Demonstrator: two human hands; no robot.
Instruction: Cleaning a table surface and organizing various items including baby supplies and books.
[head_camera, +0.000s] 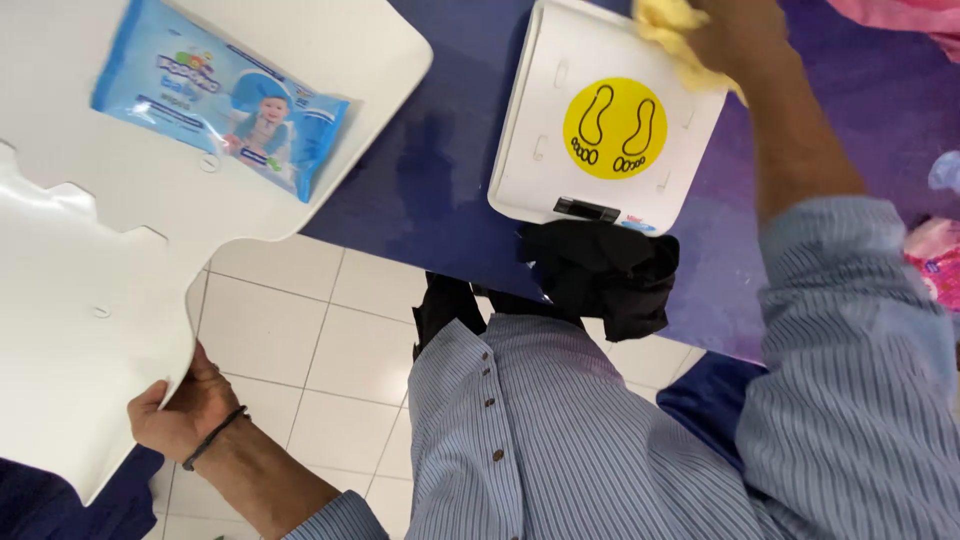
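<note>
My right hand (745, 35) presses a yellow cloth (668, 25) onto the far corner of a white plastic board (530, 150) that bears a round yellow sticker with two black footprints (614, 128). The board lies on a dark blue surface (440, 180). My left hand (180, 410), with a black band at the wrist, grips the near edge of a large white moulded panel (90, 300). A blue pack of wipes (220, 95) lies on top of that panel.
A black cloth (600, 275) is bunched at the near edge of the footprint board. White floor tiles (300, 340) show below between the panel and my striped shirt (560, 440). Pink items (935, 255) sit at the right edge.
</note>
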